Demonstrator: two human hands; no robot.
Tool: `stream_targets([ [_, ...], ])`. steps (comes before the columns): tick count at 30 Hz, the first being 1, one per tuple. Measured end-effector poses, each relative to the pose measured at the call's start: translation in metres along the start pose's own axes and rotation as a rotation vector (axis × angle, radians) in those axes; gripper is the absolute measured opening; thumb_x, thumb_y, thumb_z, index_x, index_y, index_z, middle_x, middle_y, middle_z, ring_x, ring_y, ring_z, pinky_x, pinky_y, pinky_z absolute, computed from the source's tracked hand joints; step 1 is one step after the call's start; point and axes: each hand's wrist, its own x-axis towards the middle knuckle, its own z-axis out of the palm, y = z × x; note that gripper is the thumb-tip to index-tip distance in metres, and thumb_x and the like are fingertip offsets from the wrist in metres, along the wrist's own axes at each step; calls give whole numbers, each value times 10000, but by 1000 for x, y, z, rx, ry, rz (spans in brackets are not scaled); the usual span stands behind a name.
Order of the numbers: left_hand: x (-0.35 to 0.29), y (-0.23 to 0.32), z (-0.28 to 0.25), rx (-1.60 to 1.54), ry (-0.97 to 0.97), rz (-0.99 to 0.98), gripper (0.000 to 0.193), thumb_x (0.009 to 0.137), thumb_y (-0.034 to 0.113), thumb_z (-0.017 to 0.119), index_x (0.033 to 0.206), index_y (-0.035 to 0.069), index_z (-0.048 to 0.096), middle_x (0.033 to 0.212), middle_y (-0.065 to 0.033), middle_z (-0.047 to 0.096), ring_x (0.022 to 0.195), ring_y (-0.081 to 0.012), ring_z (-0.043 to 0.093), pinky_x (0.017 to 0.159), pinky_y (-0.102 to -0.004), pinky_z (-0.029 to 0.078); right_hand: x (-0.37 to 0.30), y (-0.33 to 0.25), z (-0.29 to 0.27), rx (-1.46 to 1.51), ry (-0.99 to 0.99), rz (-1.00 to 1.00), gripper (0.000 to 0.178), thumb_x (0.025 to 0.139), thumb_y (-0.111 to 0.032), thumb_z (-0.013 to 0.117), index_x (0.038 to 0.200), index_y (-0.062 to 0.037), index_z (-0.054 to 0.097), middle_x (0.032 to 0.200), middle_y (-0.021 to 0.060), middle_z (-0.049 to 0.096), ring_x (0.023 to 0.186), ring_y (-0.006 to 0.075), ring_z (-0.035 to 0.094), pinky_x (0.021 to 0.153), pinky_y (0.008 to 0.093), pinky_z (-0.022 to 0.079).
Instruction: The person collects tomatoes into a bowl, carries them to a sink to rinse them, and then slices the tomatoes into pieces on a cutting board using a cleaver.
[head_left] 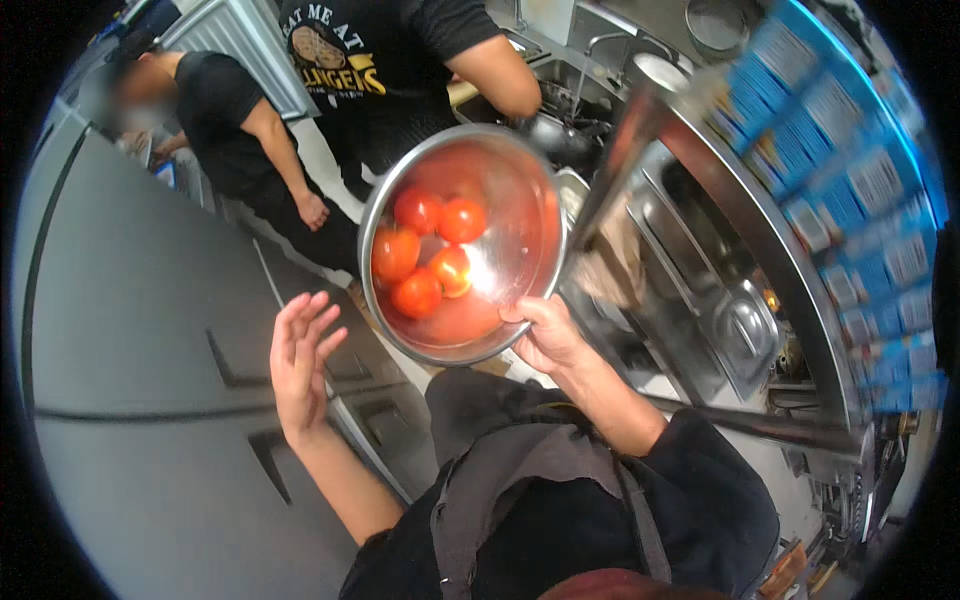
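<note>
Fingers [520, 307] of the right hand [550, 340] pinch the steel bowl [535, 215] one-sidedly; the left hand [297, 370], fingers spread, seems clear, so off-centre tomatoes [445, 268] could tip it.

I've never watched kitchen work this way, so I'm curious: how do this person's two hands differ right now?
The right hand grips the metal bowl at its rim, while the left hand holds nothing. The right hand's thumb lies over the rim, whereas the left hand is open, its fingers loosely bent. Both hands are bare.
</note>
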Motion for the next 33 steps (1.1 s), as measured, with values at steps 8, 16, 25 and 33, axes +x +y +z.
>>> stream_targets([
  [8,193,-5,-25,71,-540,-148,716,885,248,882,1477,14,555,1537,-120,572,1387,-245,580,1135,-390,471,129,-96,142,387,-161,-533,435,941,22,539,1353,160,512,1255,290,675,1119,421,719,962,426,672],
  [16,357,86,15,230,-962,360,603,838,200,881,1358,-16,664,1434,-191,646,1336,-322,616,1119,-430,469,275,-243,85,356,313,-1162,598,919,100,470,1507,71,365,1426,336,510,1248,489,625,1027,626,625],
  [25,390,-17,8,361,-1304,-158,516,966,214,805,1414,32,627,1418,-140,670,1315,-265,638,1067,-421,528,451,-327,-127,299,1058,-856,518,1075,-81,499,1564,-34,333,1570,242,403,1266,473,613,851,671,677],
  [33,410,-193,50,536,-990,-583,469,1003,144,738,1439,32,605,1374,-142,683,1230,-255,667,1038,-375,531,547,-347,-268,128,987,-565,446,1068,-41,423,1513,-37,453,1478,276,524,1169,493,669,853,658,665],
])
